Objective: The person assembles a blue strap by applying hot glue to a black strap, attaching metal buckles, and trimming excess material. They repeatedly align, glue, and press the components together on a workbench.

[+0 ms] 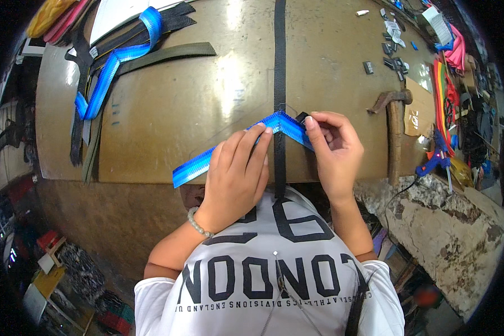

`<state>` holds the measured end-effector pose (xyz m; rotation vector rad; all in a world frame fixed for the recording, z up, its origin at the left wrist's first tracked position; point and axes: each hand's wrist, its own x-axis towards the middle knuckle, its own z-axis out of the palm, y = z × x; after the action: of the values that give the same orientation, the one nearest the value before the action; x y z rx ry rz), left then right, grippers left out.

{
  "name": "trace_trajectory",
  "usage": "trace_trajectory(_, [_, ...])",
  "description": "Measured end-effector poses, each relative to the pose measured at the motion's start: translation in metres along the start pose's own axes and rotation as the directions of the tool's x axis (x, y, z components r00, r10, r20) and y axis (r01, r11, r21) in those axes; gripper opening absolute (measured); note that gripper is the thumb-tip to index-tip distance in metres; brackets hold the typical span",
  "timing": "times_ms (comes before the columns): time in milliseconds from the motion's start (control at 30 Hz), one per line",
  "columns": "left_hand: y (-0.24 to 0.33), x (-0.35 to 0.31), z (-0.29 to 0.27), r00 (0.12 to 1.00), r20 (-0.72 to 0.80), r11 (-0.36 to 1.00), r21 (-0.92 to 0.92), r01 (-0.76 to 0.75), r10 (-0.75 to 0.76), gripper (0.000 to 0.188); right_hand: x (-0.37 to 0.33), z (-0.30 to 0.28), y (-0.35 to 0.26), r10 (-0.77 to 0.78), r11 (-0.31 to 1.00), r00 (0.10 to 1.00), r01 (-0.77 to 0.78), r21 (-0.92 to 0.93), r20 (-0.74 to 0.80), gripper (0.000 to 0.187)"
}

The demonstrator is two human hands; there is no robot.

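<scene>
A shiny blue striped ribbon (193, 167) lies bent in a peak across a long black webbing strap (280, 61) that runs up the table. My left hand (238, 162) is closed on the ribbon just left of the peak, its fingers close together and its thumb hidden. Between thumb and index finger, my right hand (339, 148) pinches a small black piece (302, 117) at the ribbon's right arm; its exact kind is too small to tell. The ribbon's right end passes beside my right thumb. A fine dark thread seems to lie near the peak.
The brown table (168, 112) ends close to my body. At its left lie another blue ribbon (103, 84) and several dark straps (173, 56). To the right are a hammer (395, 129), small black pieces (395, 64), cardboard (419, 106) and a blue glue gun (434, 162) with a cord.
</scene>
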<state>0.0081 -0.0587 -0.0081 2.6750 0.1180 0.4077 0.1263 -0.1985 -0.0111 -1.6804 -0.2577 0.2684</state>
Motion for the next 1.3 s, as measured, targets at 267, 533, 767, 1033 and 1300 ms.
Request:
trace_trajectory(267, [0.001, 0.006, 0.000, 0.999, 0.033, 1.000, 0.017, 0.001, -0.001, 0.051, 0.009, -0.002, -0.006, 0.075, 0.987, 0.982, -0.048, -0.153, 0.172, 0.019])
trace_trajectory(533, [-0.010, -0.006, -0.017, 0.982, 0.173, 0.973, -0.231, -0.029, 0.070, 0.069, 0.016, 0.001, -0.012, 0.079, 0.965, 0.974, -0.022, -0.262, 0.211, 0.011])
trace_trajectory(767, [-0.003, -0.006, -0.007, 0.990, 0.122, 0.977, -0.211, -0.041, 0.068, 0.085, 0.013, 0.008, -0.011, -0.164, 0.893, 0.962, 0.240, -0.380, 0.220, 0.010])
trace_trajectory(1033, [-0.003, 0.007, -0.002, 1.000, -0.014, 0.955, -0.296, 0.003, -0.007, 0.066, 0.014, 0.009, -0.010, -0.133, 0.910, 0.970, 0.201, -0.363, 0.204, 0.008])
trace_trajectory(1300, [-0.003, 0.016, 0.003, 0.992, -0.094, 0.955, -0.292, 0.053, -0.084, 0.041, 0.017, 0.002, -0.012, -0.099, 0.907, 0.953, 0.205, -0.369, 0.286, 0.007])
